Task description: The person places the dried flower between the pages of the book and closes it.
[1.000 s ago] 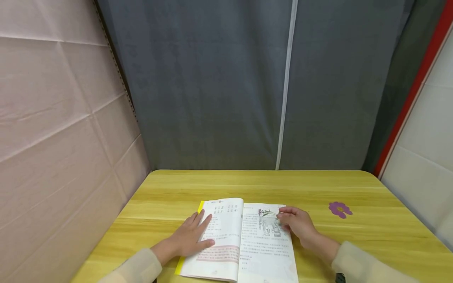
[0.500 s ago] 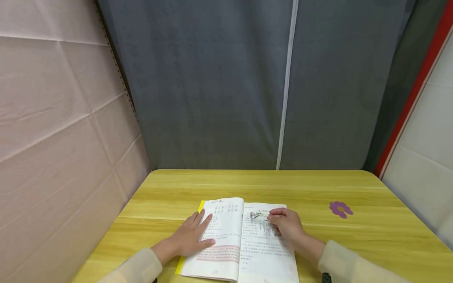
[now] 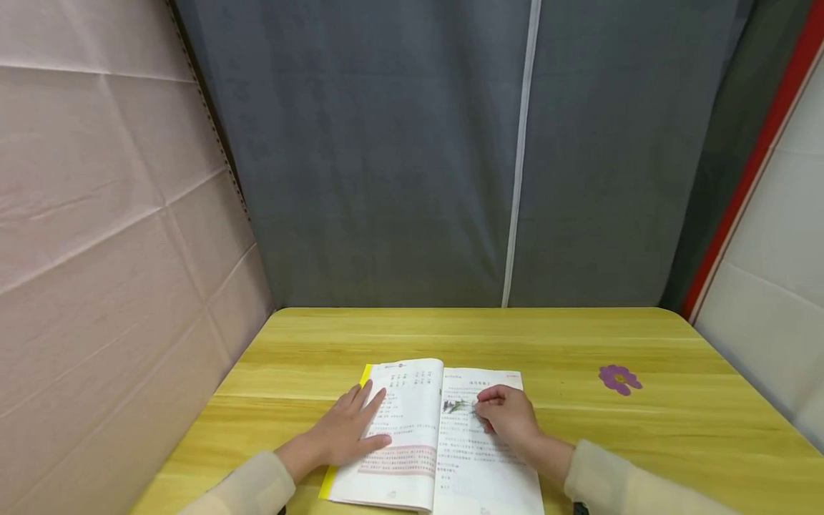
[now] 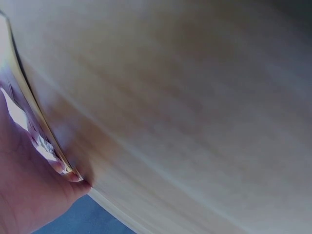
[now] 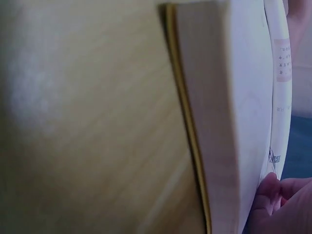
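Observation:
An open book (image 3: pixel 483 479) with a yellow cover edge lies on the table, its printed pages facing up. My left hand (image 3: pixel 344 429) rests on the left page with fingers spread. My right hand (image 3: pixel 511 416) is over the upper right page and pinches a thin flower sprig (image 3: pixel 458 406) with a dark bloom and green stem, lying along the page towards the spine. Whether it is a pressed flower or a printed bookmark I cannot tell. In the right wrist view, thumb and fingertips (image 5: pixel 269 187) meet at the page surface beside the sprig's dark end (image 5: pixel 275 158).
A purple flower-shaped piece (image 3: pixel 620 380) lies on the wooden table (image 3: pixel 309 336) right of the book. Behind the table hangs a grey curtain (image 3: pixel 386 179). A pale pink cloth wall (image 3: pixel 129 214) stands on the left, a white one (image 3: pixel 772 229) on the right.
My right hand has moved left and slightly nearer across the right page, carrying the sprig towards the spine. The left hand and the book have stayed in place.

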`<action>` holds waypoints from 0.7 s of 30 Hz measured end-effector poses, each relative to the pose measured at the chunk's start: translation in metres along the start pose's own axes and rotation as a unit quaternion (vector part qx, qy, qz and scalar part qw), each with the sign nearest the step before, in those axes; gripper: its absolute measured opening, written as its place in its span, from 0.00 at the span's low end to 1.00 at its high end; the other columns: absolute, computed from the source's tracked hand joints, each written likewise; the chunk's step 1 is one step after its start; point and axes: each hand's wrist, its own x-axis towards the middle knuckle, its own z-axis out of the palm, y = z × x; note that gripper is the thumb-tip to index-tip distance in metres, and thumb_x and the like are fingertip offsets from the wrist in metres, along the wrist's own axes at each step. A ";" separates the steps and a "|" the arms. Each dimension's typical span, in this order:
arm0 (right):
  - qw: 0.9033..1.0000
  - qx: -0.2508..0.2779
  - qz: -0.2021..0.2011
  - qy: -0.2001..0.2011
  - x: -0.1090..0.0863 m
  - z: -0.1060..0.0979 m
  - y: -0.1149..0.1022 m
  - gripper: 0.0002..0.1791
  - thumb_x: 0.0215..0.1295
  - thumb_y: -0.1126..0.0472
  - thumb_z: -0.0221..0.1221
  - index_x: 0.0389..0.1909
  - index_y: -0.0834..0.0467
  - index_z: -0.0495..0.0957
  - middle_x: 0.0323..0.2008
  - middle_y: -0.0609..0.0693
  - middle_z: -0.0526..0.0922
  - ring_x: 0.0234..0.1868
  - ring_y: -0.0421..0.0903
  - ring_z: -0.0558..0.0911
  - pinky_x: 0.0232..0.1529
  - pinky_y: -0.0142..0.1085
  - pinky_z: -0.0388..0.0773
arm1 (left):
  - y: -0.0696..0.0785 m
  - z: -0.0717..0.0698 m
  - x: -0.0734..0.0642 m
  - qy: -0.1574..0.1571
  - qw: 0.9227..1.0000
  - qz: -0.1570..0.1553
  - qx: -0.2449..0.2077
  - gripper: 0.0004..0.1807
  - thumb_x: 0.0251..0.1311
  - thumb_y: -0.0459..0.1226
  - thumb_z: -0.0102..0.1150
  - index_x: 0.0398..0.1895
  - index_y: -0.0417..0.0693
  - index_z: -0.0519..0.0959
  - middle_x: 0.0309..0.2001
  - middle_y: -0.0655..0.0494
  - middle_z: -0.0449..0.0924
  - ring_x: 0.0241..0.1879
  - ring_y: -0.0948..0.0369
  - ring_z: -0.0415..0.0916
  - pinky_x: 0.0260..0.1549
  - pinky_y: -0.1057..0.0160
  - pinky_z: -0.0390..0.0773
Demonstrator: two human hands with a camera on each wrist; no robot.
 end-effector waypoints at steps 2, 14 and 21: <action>1.000 -0.012 -0.007 -0.008 -0.001 0.000 -0.001 0.05 0.57 0.72 0.62 0.35 0.67 0.78 0.23 0.52 0.79 0.20 0.44 0.76 0.21 0.35 0.77 | 0.000 0.000 0.000 0.002 1.000 0.001 0.002 0.51 0.62 0.72 0.33 0.78 0.48 0.47 0.76 0.39 0.37 0.73 0.40 0.38 0.67 0.40 0.47; 0.991 -0.114 -0.047 -0.058 -0.006 0.000 0.000 0.04 0.55 0.68 0.66 0.26 0.60 0.81 0.18 0.47 0.78 0.16 0.40 0.72 0.17 0.33 0.73 | -0.001 0.001 0.000 0.002 1.000 0.000 0.007 0.52 0.61 0.72 0.31 0.78 0.48 0.47 0.76 0.39 0.37 0.73 0.40 0.39 0.67 0.40 0.47; 0.982 -0.139 -0.085 -0.096 -0.010 -0.003 0.003 0.05 0.54 0.67 0.68 0.25 0.59 0.80 0.17 0.46 0.76 0.14 0.39 0.70 0.15 0.32 0.70 | -0.001 0.001 0.001 0.001 1.000 0.002 0.003 0.51 0.61 0.72 0.32 0.78 0.49 0.46 0.76 0.40 0.37 0.73 0.40 0.38 0.67 0.40 0.47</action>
